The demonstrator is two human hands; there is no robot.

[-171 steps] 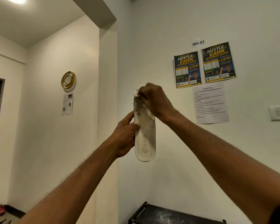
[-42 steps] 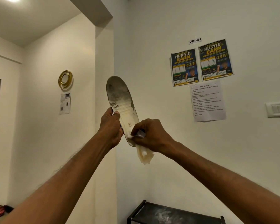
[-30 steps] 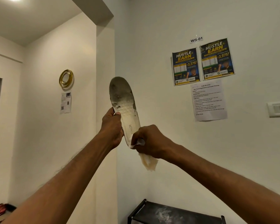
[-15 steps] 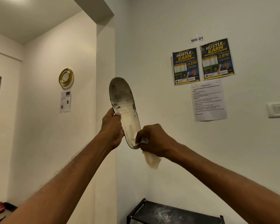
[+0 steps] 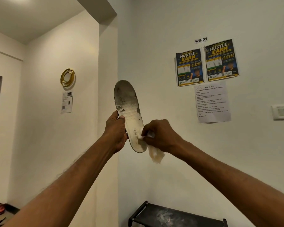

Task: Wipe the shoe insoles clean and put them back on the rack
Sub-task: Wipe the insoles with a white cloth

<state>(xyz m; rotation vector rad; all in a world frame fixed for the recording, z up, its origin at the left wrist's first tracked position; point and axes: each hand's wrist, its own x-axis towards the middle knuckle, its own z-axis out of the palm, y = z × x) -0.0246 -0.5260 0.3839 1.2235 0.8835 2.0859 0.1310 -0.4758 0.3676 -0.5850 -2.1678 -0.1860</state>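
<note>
Two hands work mid-frame: left hand grips a dirty insole upright; right hand pinches a cloth against its lower end.

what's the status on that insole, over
Left hand grips insole mid-length, held upright. Right hand pinches wipe against heel end; toe end dark with grime. Rack below, nothing in the way.
</note>
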